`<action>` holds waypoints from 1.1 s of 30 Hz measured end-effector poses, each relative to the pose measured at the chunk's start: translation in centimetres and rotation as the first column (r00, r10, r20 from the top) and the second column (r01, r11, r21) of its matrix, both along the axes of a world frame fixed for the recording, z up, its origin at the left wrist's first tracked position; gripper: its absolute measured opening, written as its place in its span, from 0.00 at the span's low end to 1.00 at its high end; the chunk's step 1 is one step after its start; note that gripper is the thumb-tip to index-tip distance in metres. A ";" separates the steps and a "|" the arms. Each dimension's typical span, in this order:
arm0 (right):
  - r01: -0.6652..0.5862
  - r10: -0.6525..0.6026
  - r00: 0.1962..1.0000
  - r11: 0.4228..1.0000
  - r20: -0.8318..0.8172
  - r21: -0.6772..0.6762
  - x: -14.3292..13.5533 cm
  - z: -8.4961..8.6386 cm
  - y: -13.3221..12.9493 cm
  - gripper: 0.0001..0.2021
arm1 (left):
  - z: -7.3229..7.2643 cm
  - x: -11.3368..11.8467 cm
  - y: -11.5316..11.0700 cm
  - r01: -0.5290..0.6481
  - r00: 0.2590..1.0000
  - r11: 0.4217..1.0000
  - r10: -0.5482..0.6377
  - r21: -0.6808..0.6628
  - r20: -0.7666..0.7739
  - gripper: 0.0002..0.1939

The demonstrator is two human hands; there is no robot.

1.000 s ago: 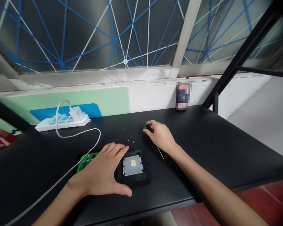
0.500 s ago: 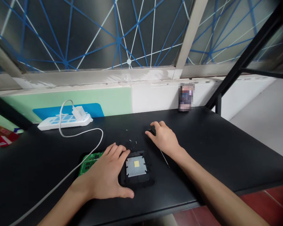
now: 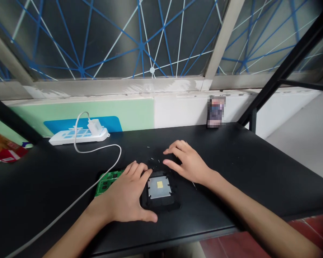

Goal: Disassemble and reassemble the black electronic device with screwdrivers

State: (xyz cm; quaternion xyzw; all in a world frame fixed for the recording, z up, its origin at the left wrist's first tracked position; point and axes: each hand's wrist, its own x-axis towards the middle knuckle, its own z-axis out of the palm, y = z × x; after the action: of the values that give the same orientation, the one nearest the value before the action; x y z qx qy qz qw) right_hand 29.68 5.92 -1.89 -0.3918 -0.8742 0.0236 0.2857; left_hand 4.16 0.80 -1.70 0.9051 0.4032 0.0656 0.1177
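Observation:
My left hand (image 3: 127, 195) lies spread over the left side of a black plastic casing (image 3: 161, 208), thumb stretched along its near edge. Set in that casing is a silver metal plate (image 3: 154, 192) with a small yellow pad (image 3: 159, 184) in its middle. A green circuit board (image 3: 107, 183) shows partly from under the left hand. My right hand (image 3: 190, 163) hovers beyond the casing's right corner, thumb and fingers apart, and nothing shows between them. Below its wrist pokes a thin metal shaft (image 3: 194, 186), the rest hidden. Several tiny screws (image 3: 152, 158) lie left of its fingertips.
A white power strip (image 3: 79, 137) with a plugged-in charger (image 3: 94, 126) stands at the back left. Its white cable (image 3: 83, 193) runs across the black table (image 3: 220, 150) past my left arm. A red packet (image 3: 9, 152) is at far left; a blurred upright item (image 3: 215, 113) leans against the wall.
My right hand has come slightly nearer and to the left over the table, its fingers extending toward the screws. My left hand stays on the casing. The whole view has shifted a little.

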 end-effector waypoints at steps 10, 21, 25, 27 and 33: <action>-0.212 0.233 0.970 0.949 0.066 -0.234 -0.6 0.8 -2.2 0.28 | 0.5 0.3 0.1 0.023 1.000 1.000 -0.023 -0.018 -0.001 0.49; -0.203 0.275 0.945 0.918 0.176 -0.341 -0.9 1.1 -3.2 0.30 | 0.1 -0.1 0.1 0.025 0.999 1.000 -0.025 -0.017 0.023 0.50; -0.178 0.256 0.947 0.921 0.195 -0.347 -0.8 0.9 -3.1 0.31 | 0.0 -0.1 0.1 0.015 1.000 1.000 -0.015 -0.017 0.024 0.51; -0.178 0.260 0.947 0.914 0.189 -0.364 -0.8 0.8 -3.1 0.30 | 0.1 -0.1 0.0 0.007 1.000 1.000 -0.007 -0.017 0.013 0.51; -0.203 0.277 0.949 0.904 0.153 -0.377 -0.9 0.7 -2.8 0.26 | 0.3 0.1 0.0 0.005 0.999 0.999 -0.006 -0.049 -0.033 0.51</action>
State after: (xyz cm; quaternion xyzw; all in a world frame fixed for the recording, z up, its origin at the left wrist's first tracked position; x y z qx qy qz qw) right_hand 28.77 3.13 -1.20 -0.3263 -0.9215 0.1769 0.1143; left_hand 4.28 0.81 -1.39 0.9041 0.4041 0.0401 0.1332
